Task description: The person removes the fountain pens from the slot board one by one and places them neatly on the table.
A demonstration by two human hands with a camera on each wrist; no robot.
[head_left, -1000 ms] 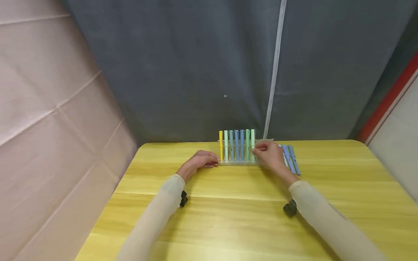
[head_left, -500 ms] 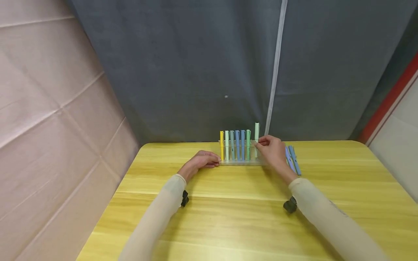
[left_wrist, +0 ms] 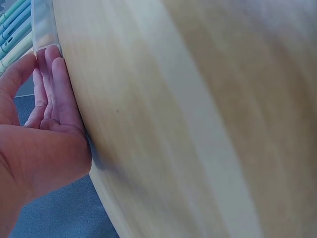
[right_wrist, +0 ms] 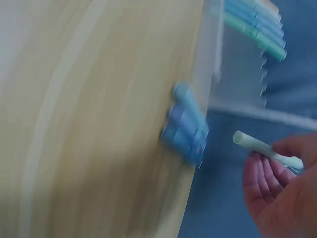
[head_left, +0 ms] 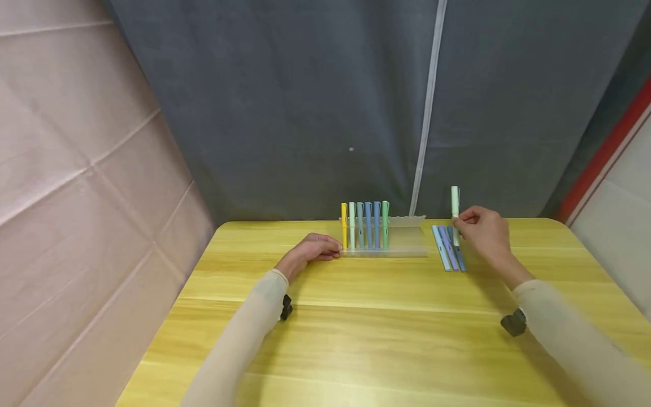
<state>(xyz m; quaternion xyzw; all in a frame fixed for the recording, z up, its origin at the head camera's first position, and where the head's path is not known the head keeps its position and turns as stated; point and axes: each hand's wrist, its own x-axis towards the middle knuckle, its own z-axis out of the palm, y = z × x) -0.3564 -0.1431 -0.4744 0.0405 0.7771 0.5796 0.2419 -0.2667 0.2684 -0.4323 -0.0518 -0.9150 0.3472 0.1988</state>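
Observation:
A clear plastic pen rack point(head_left: 407, 243) stands near the table's back edge. Upright in its left part are several pens: a yellow pen point(head_left: 344, 226) at the end, then pale green, blue ones and a green pen point(head_left: 385, 224). My left hand point(head_left: 314, 247) pinches the rack's left end between thumb and fingers; the left wrist view shows this hand point(left_wrist: 54, 99) at the rack's corner. Off the rack's right side, my right hand point(head_left: 485, 233) holds a pale green pen point(head_left: 455, 202) upright, pinched by thumb and fingers. That pen point(right_wrist: 257, 145) also shows in the right wrist view.
Right of the rack, a light blue pen point(head_left: 441, 249), a purple pen point(head_left: 448, 249) and a darker blue pen point(head_left: 461, 260) lie on the wooden table point(head_left: 356, 339). A grey curtain point(head_left: 305, 113) hangs behind the table's back edge.
My right hand has lifted the pale green pen out of the rack and carried it right, above the lying pens. The left hand stays at the rack's left end.

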